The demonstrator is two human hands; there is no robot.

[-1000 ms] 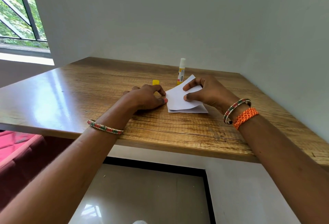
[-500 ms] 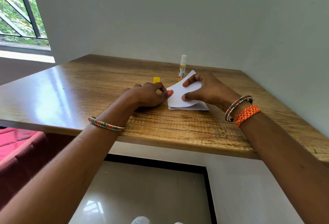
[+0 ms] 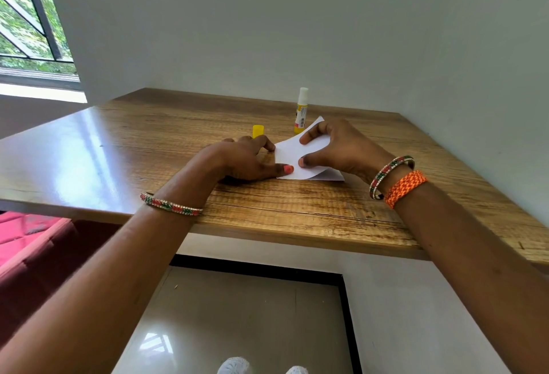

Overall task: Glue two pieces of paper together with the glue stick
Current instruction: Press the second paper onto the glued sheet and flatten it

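Two white paper pieces lie stacked on the wooden table [image 3: 148, 147]. The upper paper [image 3: 292, 152] curls up at its far corner; the lower paper [image 3: 329, 176] shows under its right edge. My right hand [image 3: 341, 147] pinches the upper paper between thumb and fingers. My left hand [image 3: 246, 159] rests on the table with its thumb pressing the near left corner of the papers. The uncapped glue stick [image 3: 301, 112] stands upright just behind the papers. Its yellow cap [image 3: 258, 131] stands behind my left hand.
The table fits into a corner, with white walls behind and to the right. Its front edge [image 3: 297, 234] runs under my forearms. A red cushion [image 3: 32, 240] lies lower left, and a window [image 3: 26, 16] is at the upper left.
My right hand has laid the upper paper lower over the bottom one. My left thumb has slid onto the papers' near left corner. The camera has tilted slightly.
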